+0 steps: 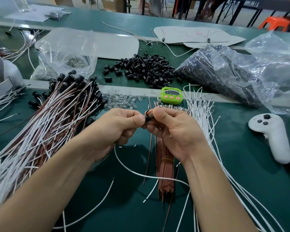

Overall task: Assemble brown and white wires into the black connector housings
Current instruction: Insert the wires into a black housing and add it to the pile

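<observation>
My left hand [122, 126] and right hand [172, 129] meet above the green table [241, 164], fingers curled, both pinching one black connector housing [146, 117] between thumb and forefinger. A white wire [132, 171] trails from under my left palm (its end is hidden). Spare housings [146, 67] lie heaped well beyond the timer [171, 95].

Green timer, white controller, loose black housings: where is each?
Green timer [172, 93]: head view, on its display.
White controller [277, 143]: head view, on its handle.
Loose black housings [147, 67]: head view, middle of the heap.
</observation>
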The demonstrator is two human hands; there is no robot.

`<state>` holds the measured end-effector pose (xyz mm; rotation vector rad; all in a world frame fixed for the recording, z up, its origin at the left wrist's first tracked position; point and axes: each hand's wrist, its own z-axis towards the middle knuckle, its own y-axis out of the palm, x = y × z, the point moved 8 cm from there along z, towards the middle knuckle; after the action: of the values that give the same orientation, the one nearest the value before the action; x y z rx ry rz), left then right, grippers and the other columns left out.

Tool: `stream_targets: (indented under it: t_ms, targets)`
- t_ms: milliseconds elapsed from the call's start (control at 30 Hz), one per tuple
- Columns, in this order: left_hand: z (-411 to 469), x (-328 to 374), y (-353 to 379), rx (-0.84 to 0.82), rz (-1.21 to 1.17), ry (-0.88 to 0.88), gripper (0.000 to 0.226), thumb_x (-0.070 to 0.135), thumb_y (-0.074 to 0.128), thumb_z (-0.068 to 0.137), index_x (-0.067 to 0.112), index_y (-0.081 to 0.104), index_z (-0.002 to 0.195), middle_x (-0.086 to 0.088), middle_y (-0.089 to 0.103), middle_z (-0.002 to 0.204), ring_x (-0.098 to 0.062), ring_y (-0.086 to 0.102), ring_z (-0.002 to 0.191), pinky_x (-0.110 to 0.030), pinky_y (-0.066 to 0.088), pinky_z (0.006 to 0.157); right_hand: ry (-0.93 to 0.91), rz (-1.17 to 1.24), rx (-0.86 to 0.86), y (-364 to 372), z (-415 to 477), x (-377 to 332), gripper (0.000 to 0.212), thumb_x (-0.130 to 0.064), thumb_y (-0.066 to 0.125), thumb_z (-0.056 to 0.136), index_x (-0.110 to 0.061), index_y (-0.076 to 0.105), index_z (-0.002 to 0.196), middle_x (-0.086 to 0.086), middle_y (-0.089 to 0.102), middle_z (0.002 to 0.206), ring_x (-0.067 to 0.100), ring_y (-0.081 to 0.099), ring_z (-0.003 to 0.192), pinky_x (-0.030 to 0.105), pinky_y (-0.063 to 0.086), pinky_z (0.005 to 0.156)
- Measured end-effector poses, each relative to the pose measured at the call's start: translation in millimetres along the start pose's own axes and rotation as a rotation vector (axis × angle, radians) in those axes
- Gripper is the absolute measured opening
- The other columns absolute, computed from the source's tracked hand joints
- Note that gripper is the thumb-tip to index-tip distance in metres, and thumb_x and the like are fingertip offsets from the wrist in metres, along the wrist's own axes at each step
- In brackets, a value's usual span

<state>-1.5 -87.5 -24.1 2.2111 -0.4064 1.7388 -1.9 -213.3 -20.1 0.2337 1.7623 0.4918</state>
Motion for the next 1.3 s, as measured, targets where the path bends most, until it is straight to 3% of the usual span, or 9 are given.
stream_targets:
  t_ms: [267, 400, 500, 633, 767, 933, 1067, 1300]
  targets:
    - [0.9, -7.3, 5.6, 0.013, -0.192, -0.014, 0.025, 0.032, 0.063, 0.079, 0.020, 0.067, 0.059, 0.010, 0.027, 0.047, -0.002, 0.019, 0.039, -0.015, 0.016, 0.038, 0.060, 0.145, -0.047, 2.4, -1.7, 2.7, 0.014, -0.016, 0.073, 0.075, -0.004, 0.081, 0.074, 0.010, 0.073, 0.075, 0.017, 0.070, 0.067, 0.017, 0.056, 0.059]
    - [2.9, -4.5, 3.0, 0.095, -0.114, 0.042, 0.033, 0.036, 0.062, 0.081, 0.022, 0.061, 0.051, 0.009, 0.028, 0.051, -0.005, 0.019, 0.045, -0.022, 0.013, 0.045, 0.055, 0.165, 0.011, 0.8, -0.9, 3.7, 0.015, -0.015, 0.073, 0.074, -0.003, 0.081, 0.074, 0.009, 0.071, 0.073, 0.012, 0.068, 0.065, 0.022, 0.059, 0.061]
    - [4.4, 3.2, -1.9, 0.147, 0.076, 0.106, 0.033, 0.035, 0.059, 0.093, 0.019, 0.063, 0.064, 0.000, 0.045, 0.052, -0.010, 0.034, 0.046, -0.019, 0.025, 0.044, 0.047, 0.217, 0.054, -0.3, -0.3, 3.5, 0.015, -0.014, 0.073, 0.072, 0.000, 0.080, 0.072, 0.012, 0.072, 0.074, 0.015, 0.069, 0.065, 0.023, 0.061, 0.061]
    - [5.0, 8.9, -1.6, 0.167, 0.215, 0.176, 0.026, 0.013, 0.052, 0.104, 0.004, 0.062, 0.081, -0.002, 0.064, 0.063, -0.014, 0.055, 0.056, -0.021, 0.046, 0.055, 0.049, 0.208, 0.101, -3.2, 0.4, 2.5, 0.018, -0.016, 0.073, 0.070, 0.000, 0.080, 0.071, 0.012, 0.073, 0.074, 0.015, 0.070, 0.066, 0.022, 0.060, 0.060]
    - [4.0, 8.9, -5.8, 0.197, 0.232, 0.192, 0.022, 0.008, 0.054, 0.103, 0.008, 0.067, 0.086, 0.004, 0.060, 0.059, -0.009, 0.042, 0.050, -0.017, 0.034, 0.047, 0.035, 0.208, 0.110, -2.1, 1.5, 3.7, 0.019, -0.016, 0.071, 0.080, -0.002, 0.081, 0.073, 0.010, 0.074, 0.076, 0.014, 0.069, 0.063, 0.024, 0.061, 0.060]
    - [3.2, 13.2, -10.3, 0.243, 0.281, 0.222, 0.024, 0.011, 0.057, 0.102, 0.012, 0.069, 0.081, 0.007, 0.049, 0.051, -0.010, 0.035, 0.049, -0.021, 0.026, 0.045, 0.069, 0.244, 0.120, 0.6, 1.6, 7.4, 0.020, -0.025, 0.072, 0.074, -0.008, 0.081, 0.068, 0.007, 0.074, 0.075, 0.014, 0.068, 0.060, 0.026, 0.060, 0.057]
    - [0.0, 16.3, -11.4, 0.272, 0.239, 0.230, 0.027, 0.008, 0.059, 0.100, 0.009, 0.069, 0.076, 0.005, 0.042, 0.046, -0.006, 0.029, 0.041, -0.014, 0.023, 0.041, 0.085, 0.285, 0.107, 0.6, 2.1, 8.5, 0.016, -0.016, 0.071, 0.074, -0.003, 0.080, 0.068, 0.012, 0.074, 0.074, 0.016, 0.070, 0.059, 0.026, 0.061, 0.057]
    - [-2.9, 19.5, -14.4, 0.357, 0.208, 0.238, 0.024, 0.011, 0.070, 0.093, 0.012, 0.077, 0.071, 0.007, 0.037, 0.045, -0.011, 0.024, 0.044, -0.019, 0.019, 0.042, 0.090, 0.325, 0.100, -0.8, 0.3, 6.4, 0.015, -0.010, 0.071, 0.073, 0.001, 0.079, 0.067, 0.014, 0.073, 0.071, 0.015, 0.070, 0.057, 0.024, 0.060, 0.056]
